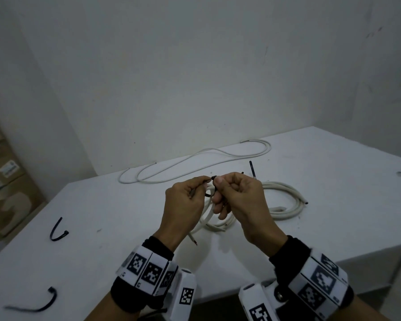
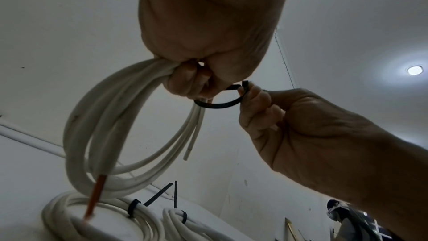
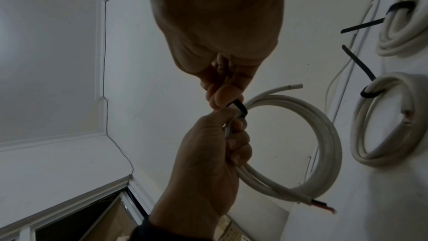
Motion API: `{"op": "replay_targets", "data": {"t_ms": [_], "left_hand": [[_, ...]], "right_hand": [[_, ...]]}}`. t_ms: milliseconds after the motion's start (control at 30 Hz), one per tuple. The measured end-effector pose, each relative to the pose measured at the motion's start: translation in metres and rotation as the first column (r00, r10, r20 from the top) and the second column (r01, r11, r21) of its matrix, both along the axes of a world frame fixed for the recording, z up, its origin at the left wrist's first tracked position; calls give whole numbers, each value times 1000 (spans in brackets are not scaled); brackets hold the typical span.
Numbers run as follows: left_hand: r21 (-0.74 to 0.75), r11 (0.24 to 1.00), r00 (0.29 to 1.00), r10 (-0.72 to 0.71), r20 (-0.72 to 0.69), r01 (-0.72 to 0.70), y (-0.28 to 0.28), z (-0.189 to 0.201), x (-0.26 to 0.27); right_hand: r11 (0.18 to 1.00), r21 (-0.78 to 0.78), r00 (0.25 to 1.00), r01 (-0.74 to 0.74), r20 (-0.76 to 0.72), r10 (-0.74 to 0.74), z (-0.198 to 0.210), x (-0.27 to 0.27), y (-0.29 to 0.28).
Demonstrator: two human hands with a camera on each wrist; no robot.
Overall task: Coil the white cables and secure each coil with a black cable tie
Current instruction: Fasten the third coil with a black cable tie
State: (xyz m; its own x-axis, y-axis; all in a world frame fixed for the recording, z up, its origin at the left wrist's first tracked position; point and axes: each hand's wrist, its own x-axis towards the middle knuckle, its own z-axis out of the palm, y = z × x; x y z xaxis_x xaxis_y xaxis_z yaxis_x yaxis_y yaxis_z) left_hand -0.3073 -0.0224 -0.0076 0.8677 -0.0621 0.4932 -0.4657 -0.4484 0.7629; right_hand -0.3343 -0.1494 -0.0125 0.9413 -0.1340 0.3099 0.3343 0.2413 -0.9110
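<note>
A coil of white cable with a bare copper end hangs from my left hand, whose fingers grip the bunched turns. A black cable tie loops under that bunch. My right hand pinches the tie's head end between thumb and forefinger. In the head view both hands meet above the table, left hand and right hand, with the tie between them and the coil below. The right wrist view shows the tie wrapped over the coil.
Two tied coils lie on the white table right of my hands, tie tails sticking up. A loose uncoiled white cable runs along the back edge. Two spare black ties lie at the left. Cardboard boxes stand beyond the table's left side.
</note>
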Motion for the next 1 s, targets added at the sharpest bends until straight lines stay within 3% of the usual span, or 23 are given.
{"op": "replay_targets", "data": {"t_ms": [233, 367, 433, 500, 567, 600, 700, 867, 933, 1000], "left_hand": [[14, 1000, 1000, -5, 24, 5, -2, -1, -1], [19, 1000, 1000, -1, 12, 1, -4, -2, -4], [24, 1000, 1000, -7, 11, 6, -5, -2, -4], [31, 999, 1000, -19, 8, 18, -7, -2, -5], [31, 999, 999, -33, 5, 33, -9, -1, -8], [31, 999, 999, -42, 8, 42, -11, -1, -9], [41, 996, 997, -76, 12, 75, -13, -1, -13], [78, 990, 991, -116, -60, 120, -9, 8, -15], [-2, 980, 964, -194, -179, 197, -5, 14, -13], [-186, 941, 886, -330, -326, 283, -2, 20, -11]], "right_hand": [[999, -31, 998, 25, -56, -27, -2, 1, 0], [959, -238, 985, 156, -29, -168, -6, 3, -2], [868, -388, 951, 310, 124, -285, -10, 3, -2], [703, -492, 854, 513, 380, -357, -15, 3, 0], [536, -537, 748, 652, 574, -334, -17, 3, 2], [511, -539, 729, 670, 609, -314, -19, 4, 3], [653, -518, 806, 552, 531, -261, -21, 8, 3], [799, -488, 910, 351, 379, -168, -11, 12, -10], [858, -418, 927, 299, 339, -157, -7, 11, -16], [873, -363, 916, 325, 350, -195, -3, 10, -18]]}}
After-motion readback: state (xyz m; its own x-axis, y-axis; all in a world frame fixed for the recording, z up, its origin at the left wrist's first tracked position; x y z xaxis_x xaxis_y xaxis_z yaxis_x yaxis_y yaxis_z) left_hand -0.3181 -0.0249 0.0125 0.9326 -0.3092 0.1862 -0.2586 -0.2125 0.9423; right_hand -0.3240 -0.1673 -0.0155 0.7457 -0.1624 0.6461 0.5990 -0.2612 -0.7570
